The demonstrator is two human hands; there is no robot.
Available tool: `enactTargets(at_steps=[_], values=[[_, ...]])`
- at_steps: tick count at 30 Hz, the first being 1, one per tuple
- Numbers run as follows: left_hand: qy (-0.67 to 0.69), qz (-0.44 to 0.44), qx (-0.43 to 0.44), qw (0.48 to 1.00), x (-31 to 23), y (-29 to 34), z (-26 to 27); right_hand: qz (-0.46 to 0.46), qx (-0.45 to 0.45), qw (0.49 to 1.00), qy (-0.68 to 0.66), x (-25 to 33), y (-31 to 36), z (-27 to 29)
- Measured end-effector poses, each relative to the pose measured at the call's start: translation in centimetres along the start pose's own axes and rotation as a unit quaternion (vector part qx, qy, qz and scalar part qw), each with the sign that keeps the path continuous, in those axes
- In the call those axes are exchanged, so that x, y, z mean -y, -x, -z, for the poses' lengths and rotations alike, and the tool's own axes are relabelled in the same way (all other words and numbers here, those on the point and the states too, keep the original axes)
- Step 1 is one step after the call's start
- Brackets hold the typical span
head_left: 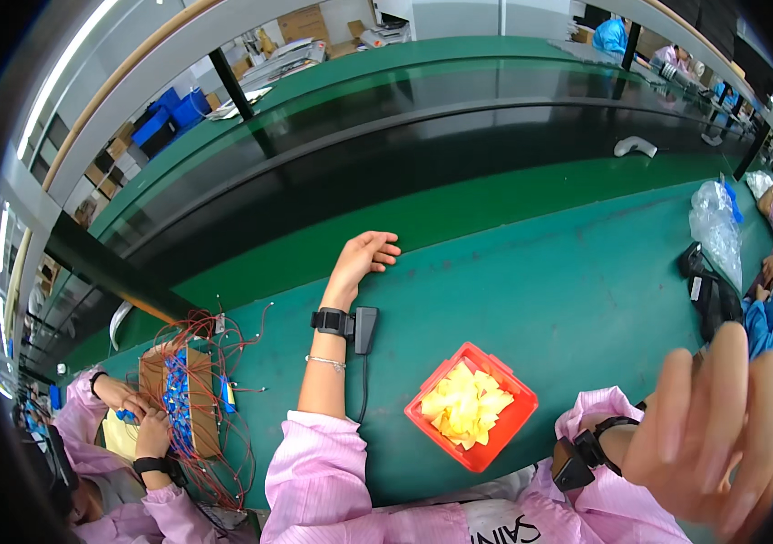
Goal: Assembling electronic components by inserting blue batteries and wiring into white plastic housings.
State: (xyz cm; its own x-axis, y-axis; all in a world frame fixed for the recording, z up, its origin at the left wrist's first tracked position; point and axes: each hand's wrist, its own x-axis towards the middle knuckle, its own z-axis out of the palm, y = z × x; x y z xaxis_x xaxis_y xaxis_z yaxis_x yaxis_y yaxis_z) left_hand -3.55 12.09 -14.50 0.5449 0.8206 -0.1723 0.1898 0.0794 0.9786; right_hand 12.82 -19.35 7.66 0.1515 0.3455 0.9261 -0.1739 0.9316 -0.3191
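My left hand [366, 263] is stretched out over the far part of the green table, its fingers loosely extended and nothing held. A black strap with a small device [350, 324] sits on that wrist. My right hand [713, 435] is raised close to the camera at the right, fingers spread and holding nothing. Between my two arms stands a red square plastic bin [491, 449]. A heap of yellow paper-like pieces [464, 404] lies in it. Neither hand touches the bin.
At the left, a co-worker's hands [137, 412] handle blue parts beside a cardboard box [205, 408] trailing red wires. A clear plastic bag [715, 227] and a black object [708, 290] lie at right, near another person. Beyond the table [513, 272] runs a dark conveyor belt [459, 154].
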Motion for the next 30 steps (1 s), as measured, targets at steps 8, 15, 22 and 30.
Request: enactTargets(at_steps=[8, 15, 22, 30], values=[[-0.008, 0.002, 0.005, 1.0, 0.1, -0.1, 0.2, -0.051, 0.049, 0.979, -0.189, 1.1, 2.1, 1.1], [-0.011, 0.005, -0.003, 1.0, 0.0, 0.3, 0.2, -0.074, 0.062, 0.954, -0.283, 1.6, 3.1, 1.9], [-0.014, 0.008, 0.002, 1.0, 0.0, 0.1, 0.2, -0.099, 0.079, 0.924, -0.361, 1.9, 3.3, 1.7], [-0.006, 0.002, -0.004, 1.0, 0.2, 0.2, 0.2, -0.124, 0.083, 0.877, -0.456, 2.4, 3.8, 1.6]])
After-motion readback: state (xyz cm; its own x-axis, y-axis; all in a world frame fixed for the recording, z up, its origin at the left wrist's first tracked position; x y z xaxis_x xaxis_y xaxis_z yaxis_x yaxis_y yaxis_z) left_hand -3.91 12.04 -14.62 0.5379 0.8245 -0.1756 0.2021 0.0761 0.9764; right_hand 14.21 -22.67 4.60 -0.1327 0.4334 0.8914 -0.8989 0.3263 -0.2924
